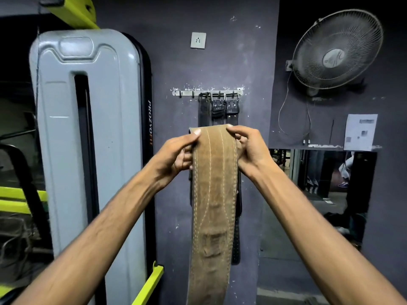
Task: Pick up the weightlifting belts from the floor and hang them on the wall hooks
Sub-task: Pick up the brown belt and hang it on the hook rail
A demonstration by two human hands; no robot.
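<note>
A tan belt [212,205] hangs in the middle of the frame, its long axis running top to bottom, from the hands down past the lower edge. It is wide, suede-like and worn, with pale stitch lines running along its length and curving inward where the band widens lower down. Its top end is folded over at the height of the hands.

The left hand [176,154] grips the belt's left edge, thumb laid on the front face, fingers curled behind it. The right hand [247,146] pinches the right edge at the top, fingertips clamped on the fold. Both bare forearms reach in from the lower corners.

Directly behind the belt, higher on the dark matte wall [171,62], a narrow metal hook rail [187,93] lies level. Dark leather belts [218,111] with metal buckles hang from its right half, straight down; the hooks on its left half are bare. The tan belt's top sits below the rail, in front of these hanging belts.

Above the rail is a small square wall socket [198,40]. At the left stands a tall grey moulded machine cover [88,139] with rounded corners and a vertical slot, with lime-green bars [147,287] beside it. A round wire-caged fan [337,48] is fixed at upper right, a paper sheet [360,132] below it
</note>
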